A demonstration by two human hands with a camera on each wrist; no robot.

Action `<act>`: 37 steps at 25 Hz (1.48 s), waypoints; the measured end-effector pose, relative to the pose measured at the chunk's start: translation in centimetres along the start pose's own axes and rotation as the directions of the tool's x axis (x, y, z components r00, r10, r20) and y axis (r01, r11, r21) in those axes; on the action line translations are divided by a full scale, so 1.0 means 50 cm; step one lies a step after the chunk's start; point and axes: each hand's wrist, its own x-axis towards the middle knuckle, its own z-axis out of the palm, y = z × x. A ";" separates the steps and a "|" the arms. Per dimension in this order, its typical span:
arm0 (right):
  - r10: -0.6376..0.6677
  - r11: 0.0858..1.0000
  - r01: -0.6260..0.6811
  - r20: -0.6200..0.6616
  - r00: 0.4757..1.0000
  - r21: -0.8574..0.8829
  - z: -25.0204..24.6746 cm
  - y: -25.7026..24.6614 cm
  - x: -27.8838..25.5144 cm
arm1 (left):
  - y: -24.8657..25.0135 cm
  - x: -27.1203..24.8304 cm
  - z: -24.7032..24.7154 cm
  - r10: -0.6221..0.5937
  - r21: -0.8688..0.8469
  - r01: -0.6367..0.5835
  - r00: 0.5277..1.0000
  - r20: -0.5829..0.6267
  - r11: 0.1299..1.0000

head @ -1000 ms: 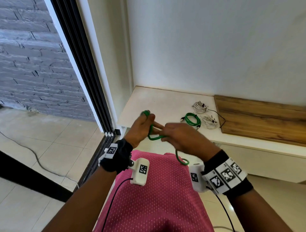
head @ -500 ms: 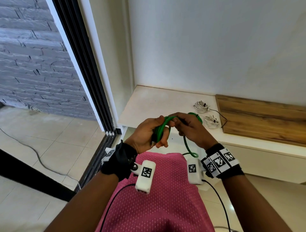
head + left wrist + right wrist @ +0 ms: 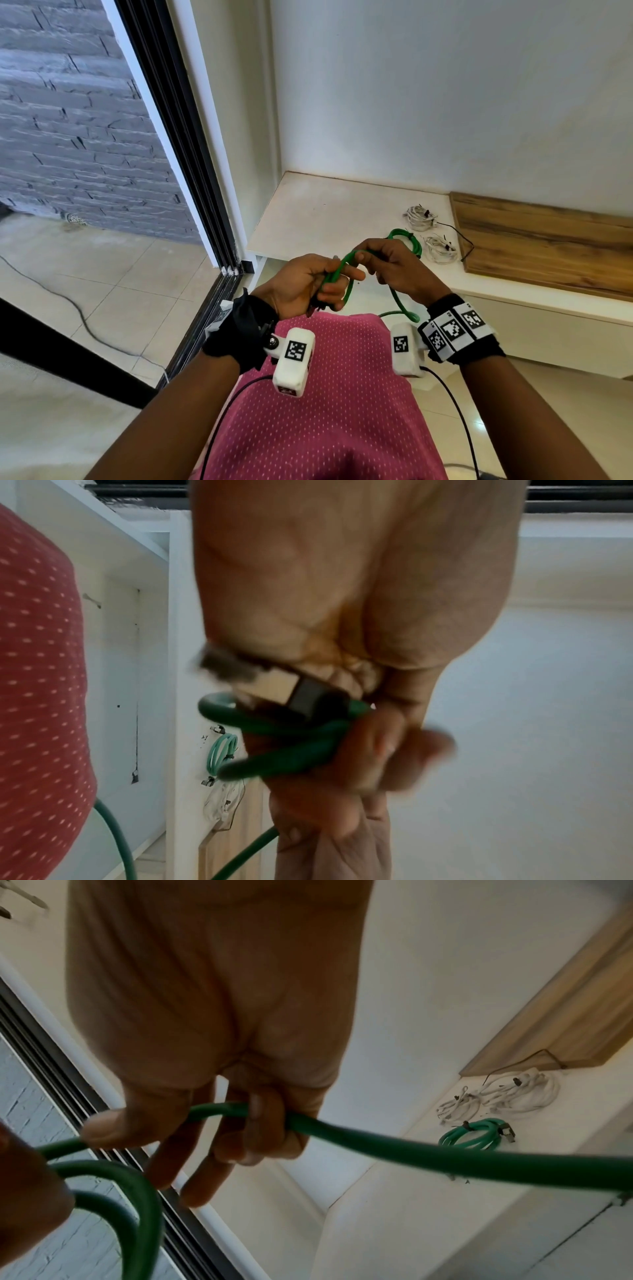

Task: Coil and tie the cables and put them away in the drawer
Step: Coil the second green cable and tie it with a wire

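Note:
A green cable (image 3: 346,274) is looped in front of my chest. My left hand (image 3: 310,284) grips its coiled loops (image 3: 291,753), with the plug end (image 3: 274,685) sticking out of the fist. My right hand (image 3: 390,265) pinches the cable's free run (image 3: 394,1148) just right of the left hand. The rest of the cable hangs down to my lap (image 3: 400,313). On the white shelf (image 3: 325,219) lie a tied green coil (image 3: 406,238) and two tied white coils (image 3: 419,217), (image 3: 440,248). No drawer shows in the head view.
A wooden board (image 3: 544,246) covers the shelf's right part, and a thin black wire (image 3: 462,236) runs beside it. A sliding door frame (image 3: 178,137) stands to the left. A grey cord (image 3: 68,305) lies on the tiled floor.
Both hands have come close together. The right hand brought another turn of green cable up to the left hand, which now grips the loops in its fist.

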 end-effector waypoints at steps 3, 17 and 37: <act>0.065 0.998 -0.065 -0.089 0.994 0.002 0.002 0.023 0.002 | 0.005 0.004 -0.005 0.077 -0.056 -0.080 0.996 -0.048 0.995; -0.294 0.610 0.457 0.351 0.889 -0.648 0.037 -0.102 -0.001 | 0.019 0.009 0.013 0.374 0.478 -0.187 0.866 -0.332 0.858; 0.121 0.530 0.195 0.301 0.946 -0.826 0.074 0.025 -0.024 | 0.033 0.034 -0.013 0.451 -0.028 -0.500 0.802 -0.393 0.865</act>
